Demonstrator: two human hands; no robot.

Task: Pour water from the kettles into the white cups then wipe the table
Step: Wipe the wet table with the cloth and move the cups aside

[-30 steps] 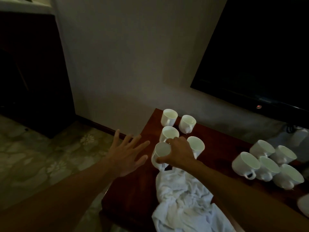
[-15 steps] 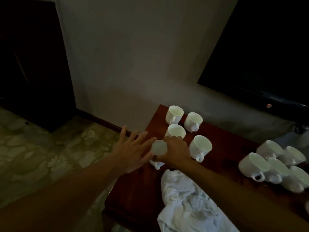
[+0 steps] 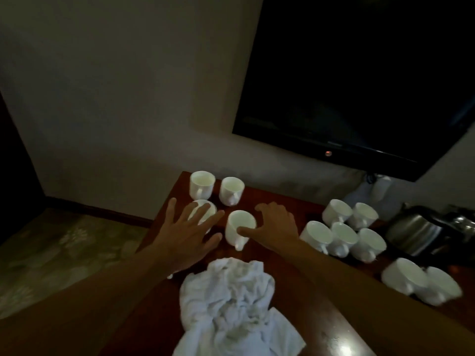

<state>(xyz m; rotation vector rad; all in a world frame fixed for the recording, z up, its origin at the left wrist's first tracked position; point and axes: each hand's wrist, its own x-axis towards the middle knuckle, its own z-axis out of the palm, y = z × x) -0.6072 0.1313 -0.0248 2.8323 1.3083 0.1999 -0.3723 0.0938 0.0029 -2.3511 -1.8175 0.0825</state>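
Note:
Several white cups stand at the back left of the dark wooden table. My left hand hovers flat with fingers spread, its fingertips over one cup. My right hand brackets the cup beside it: the thumb lies on its near wall and the curled fingers sit at its right rim. That cup's handle points toward me. Two steel kettles stand at the far right. A crumpled white towel lies on the table in front of me.
A second cluster of white cups stands right of my right hand, with two more cups nearer the right edge. A dark TV hangs on the wall above. The table's left edge drops to patterned floor.
My right hand left the cup it held at the front left and moved right onto the neighbouring cup. My left hand slid right over the cups. The view swung right, revealing the kettles.

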